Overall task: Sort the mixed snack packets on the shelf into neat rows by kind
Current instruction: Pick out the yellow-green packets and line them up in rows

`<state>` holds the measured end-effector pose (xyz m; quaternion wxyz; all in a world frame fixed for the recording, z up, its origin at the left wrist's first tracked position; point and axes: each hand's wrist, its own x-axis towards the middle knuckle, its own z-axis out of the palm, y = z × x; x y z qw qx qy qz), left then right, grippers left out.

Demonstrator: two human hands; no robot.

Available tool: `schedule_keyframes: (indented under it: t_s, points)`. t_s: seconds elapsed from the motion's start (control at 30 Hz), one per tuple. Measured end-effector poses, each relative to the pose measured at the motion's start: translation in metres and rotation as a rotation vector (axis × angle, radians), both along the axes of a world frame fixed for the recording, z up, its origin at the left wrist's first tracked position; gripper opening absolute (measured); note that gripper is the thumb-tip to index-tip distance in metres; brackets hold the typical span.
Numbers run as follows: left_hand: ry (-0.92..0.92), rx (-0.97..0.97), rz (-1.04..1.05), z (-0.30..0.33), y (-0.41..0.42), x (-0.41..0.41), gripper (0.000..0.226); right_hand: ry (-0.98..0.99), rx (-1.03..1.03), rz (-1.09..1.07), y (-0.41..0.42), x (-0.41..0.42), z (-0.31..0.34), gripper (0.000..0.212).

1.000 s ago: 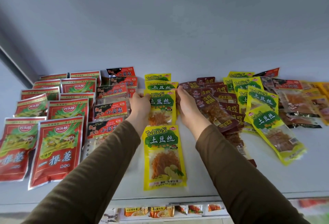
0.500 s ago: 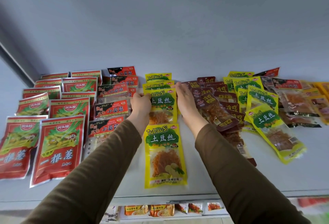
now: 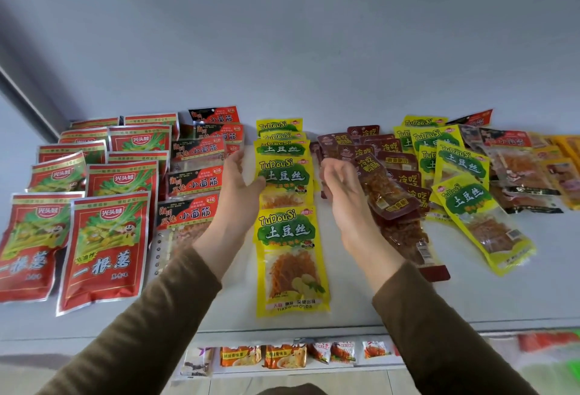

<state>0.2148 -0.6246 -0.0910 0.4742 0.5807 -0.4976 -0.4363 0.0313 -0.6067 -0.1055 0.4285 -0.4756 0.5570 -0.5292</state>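
A row of yellow potato-shred packets point(image 3: 290, 256) runs from the shelf's front edge back to the wall, overlapping like tiles. My left hand point(image 3: 240, 193) hovers at the row's left side, fingers relaxed, thumb near the second packet point(image 3: 287, 175), holding nothing. My right hand point(image 3: 340, 189) is lifted at the row's right side, fingers loosely spread, holding nothing. Red green-onion packets point(image 3: 105, 247) stand in two rows at the left. Black-and-red gluten packets point(image 3: 188, 212) form a row beside them. Dark red packets point(image 3: 387, 187) lie heaped right of my right hand.
More yellow packets point(image 3: 470, 206) lie loose and crooked at the right, mixed with clear and orange packets point(image 3: 527, 175). The white shelf point(image 3: 502, 297) ends at a front edge near me. A lower shelf holds small snack packets point(image 3: 284, 355). A wall closes the back.
Both hands have let go of the second yellow packet's sides and lifted back toward me, fingers spreading. The yellow row lies straighter.
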Motion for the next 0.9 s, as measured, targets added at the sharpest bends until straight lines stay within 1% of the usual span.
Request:
schedule_keyframes:
  t_s: [0.1,0.23,0.37,0.47,0.67,0.77,0.9]
  points:
    - [0.035,0.024,-0.072,-0.002,0.044,0.006,0.064,-0.037,0.043,0.055,0.034,-0.003,-0.010,0.024]
    - [0.149,0.107,-0.124,-0.011,0.096,0.009,0.069,-0.055,0.124,0.104,0.072,-0.004,-0.028,0.030]
    - [0.231,0.134,-0.140,-0.023,0.120,0.005,0.071,-0.077,0.123,0.116,0.090,0.000,-0.034,0.034]
    - [0.245,0.092,-0.101,-0.025,0.124,0.000,0.069,-0.072,0.096,0.116,0.096,0.010,-0.032,0.034]
    - [0.211,0.012,-0.064,-0.024,0.129,-0.004,0.066,-0.092,-0.013,0.004,0.106,0.029,-0.031,0.035]
    - [0.201,-0.025,-0.061,-0.017,0.116,-0.003,0.066,-0.122,-0.053,-0.010,0.093,0.033,-0.027,0.035]
    - [0.171,-0.039,-0.086,-0.010,0.084,0.001,0.067,-0.099,-0.052,0.000,0.064,0.039,-0.024,0.035]
